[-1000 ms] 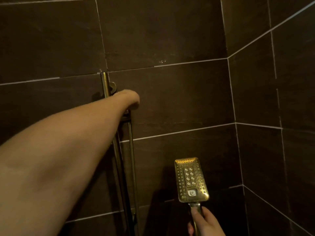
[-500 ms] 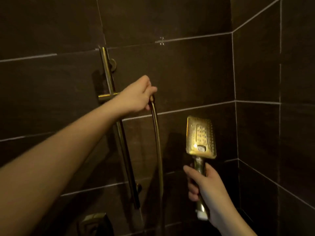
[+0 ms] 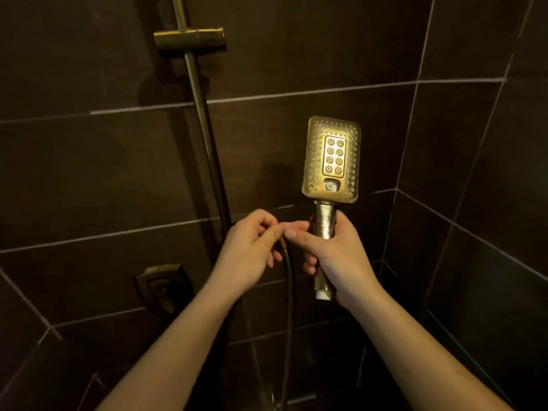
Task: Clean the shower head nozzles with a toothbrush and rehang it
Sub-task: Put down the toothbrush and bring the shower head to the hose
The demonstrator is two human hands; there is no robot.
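Observation:
A rectangular gold shower head [image 3: 331, 158] stands upright with its nozzle face toward me, detached from its hose. My right hand [image 3: 332, 253] grips its handle; the white threaded end sticks out below my palm. My left hand [image 3: 252, 250] pinches the top end of the dark shower hose [image 3: 289, 307], which hangs straight down between my hands. My left fingertips touch my right thumb. No toothbrush is in view.
A gold slide rail [image 3: 204, 137] runs down the dark tiled wall, with the holder bracket [image 3: 189, 40] at the top left. A square wall valve [image 3: 161, 284] sits low on the left. The wall corner [image 3: 409, 137] is on the right.
My left hand came down from the bracket on the rail, bringing the hose end to beside the handle. My view tilted downward, and the shower head turned to face me squarely.

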